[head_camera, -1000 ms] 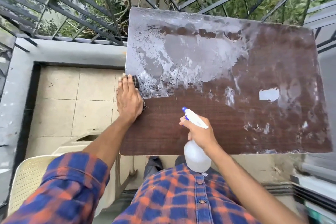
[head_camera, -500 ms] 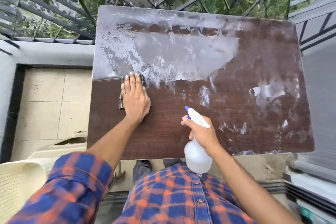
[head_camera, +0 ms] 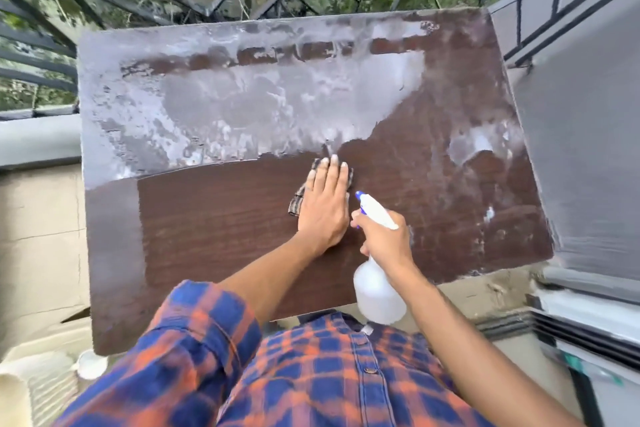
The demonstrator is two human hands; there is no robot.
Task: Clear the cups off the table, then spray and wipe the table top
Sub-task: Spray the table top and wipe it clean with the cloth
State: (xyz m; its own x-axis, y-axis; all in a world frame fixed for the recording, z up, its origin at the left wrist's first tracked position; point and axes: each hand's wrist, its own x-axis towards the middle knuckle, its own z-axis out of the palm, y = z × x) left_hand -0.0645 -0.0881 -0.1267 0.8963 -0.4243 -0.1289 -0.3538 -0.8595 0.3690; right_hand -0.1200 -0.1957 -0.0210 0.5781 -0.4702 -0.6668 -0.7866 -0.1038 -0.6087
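Well, at the far left we see a small white round thing low beside the near corner of the bench; it is too blurred to say if it is a cup. The bench top is dark brown wood, and its far half carries a pale wet film. Near the middle of the bench the left hand lies flat, palm down, with the fingers straight and close together, and it presses a checked cloth against the wood. The cloth shows only at the left side of the hand and by the fingertips, which lie just at the border of the wet film. Just to the right, the right hand has its fingers curled round the neck of a white spray bottle. Its nozzle with the blue tip points toward the far side, and the round body hangs below the hand, over the near edge of the bench. At the far right a smaller wet patch lies on the wood.
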